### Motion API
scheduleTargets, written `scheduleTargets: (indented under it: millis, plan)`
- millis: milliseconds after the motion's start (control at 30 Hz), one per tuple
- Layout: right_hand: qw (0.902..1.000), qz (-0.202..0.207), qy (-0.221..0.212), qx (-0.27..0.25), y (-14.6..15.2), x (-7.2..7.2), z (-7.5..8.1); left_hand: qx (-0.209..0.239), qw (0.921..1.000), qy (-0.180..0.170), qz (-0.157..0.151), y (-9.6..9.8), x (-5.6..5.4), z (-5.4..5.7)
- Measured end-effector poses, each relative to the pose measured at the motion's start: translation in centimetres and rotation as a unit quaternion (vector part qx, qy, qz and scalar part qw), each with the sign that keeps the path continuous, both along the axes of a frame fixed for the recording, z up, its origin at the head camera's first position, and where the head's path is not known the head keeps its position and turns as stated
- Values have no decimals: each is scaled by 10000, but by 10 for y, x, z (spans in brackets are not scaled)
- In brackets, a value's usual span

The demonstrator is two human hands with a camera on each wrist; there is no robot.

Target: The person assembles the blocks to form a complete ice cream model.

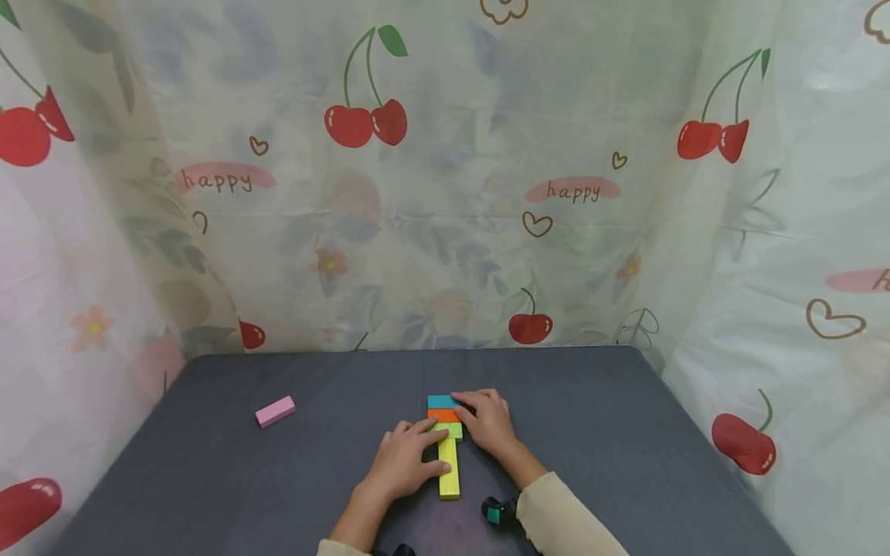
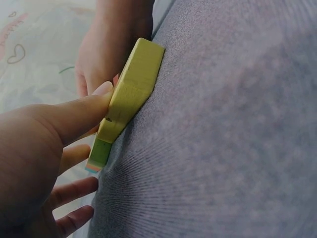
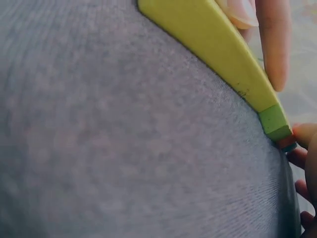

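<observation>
Wooden blocks lie together on the dark tabletop: a blue block (image 1: 441,401) farthest away, then an orange block (image 1: 445,415) and a light green block (image 1: 453,431), all crosswise. A yellow block (image 1: 449,475) runs lengthwise from the green one toward me. My left hand (image 1: 399,459) is at the left side, fingers stretched across the green block's area; its thumb (image 2: 91,106) touches the yellow block. My right hand (image 1: 492,423) is at the right ends of the blue and orange blocks, index fingertip on the blue one and thumb by the orange one.
A pink block (image 1: 275,411) lies alone on the left of the dark cloth-covered table (image 1: 591,432). Beneath the right sleeve shows a black wrist device (image 1: 497,511). Printed curtains (image 1: 445,193) surround the table's back and sides.
</observation>
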State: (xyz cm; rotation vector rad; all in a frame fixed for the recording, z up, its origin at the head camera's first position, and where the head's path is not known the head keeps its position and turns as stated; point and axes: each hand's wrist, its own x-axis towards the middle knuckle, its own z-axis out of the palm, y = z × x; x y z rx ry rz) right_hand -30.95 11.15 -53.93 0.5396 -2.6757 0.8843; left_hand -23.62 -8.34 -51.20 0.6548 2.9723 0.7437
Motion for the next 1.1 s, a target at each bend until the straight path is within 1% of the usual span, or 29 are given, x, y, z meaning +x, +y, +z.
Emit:
scheduleTargets:
  millis: [133, 233, 367, 500, 667, 800, 933, 1100]
  plan:
    - [9999, 52, -115, 0, 0, 0, 4, -36, 10000, -10, 35, 0, 0, 1]
    - [9996, 205, -196, -25, 3, 2, 6, -48, 10000, -14, 50, 0, -1, 1]
    - [9976, 638, -264, 31, 10, 5, 7, -48, 10000, 15, 34, 0, -1, 2]
    - [9932, 1104, -317, 190, 17, 10, 9, -44, 10000, 43, 42, 0, 0, 1]
    - [9867, 1491, -481, 429, 21, 14, 11, 4, 10000, 19, 38, 0, 1, 2]
    - [9819, 1656, -622, 677, 22, 16, 12, 6, 10000, 54, 41, 0, 1, 3]
    - [9787, 1767, -696, 783, 23, 17, 13, 21, 10000, 81, 36, 0, 2, 3]
    - [9773, 1774, -709, 914, 24, 17, 12, 25, 10000, 59, 34, 1, 3, 4]
